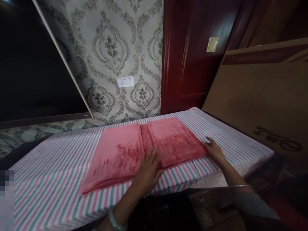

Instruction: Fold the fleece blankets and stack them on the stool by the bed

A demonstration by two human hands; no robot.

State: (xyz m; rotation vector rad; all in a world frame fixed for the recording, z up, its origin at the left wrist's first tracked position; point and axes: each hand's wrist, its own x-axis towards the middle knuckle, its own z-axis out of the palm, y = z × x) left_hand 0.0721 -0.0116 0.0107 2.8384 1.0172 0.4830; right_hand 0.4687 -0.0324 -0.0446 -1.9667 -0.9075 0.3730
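Left hand: fingers spread and slack, laid on the near end of the sunken strip down the middle of the pink plush cloth; nothing grasped. Right hand: thumb and fingers parted, at the cloth's near right corner; whether they pinch the edge, cannot tell.

Cloth lies mid-counter, folded into two side panels with the narrow strip between; its near edge runs close to the counter's near edge, its far edge close to the far one.

Step in hand reads as squaring the folded panels. Next move, I judge, calls for lifting one panel's outer edge and closing it over the other, strip as hinge; soft pile may drift askew.

Farther out: cardboard box by the right edge, wallpaper with paper label "277" behind the far edge.
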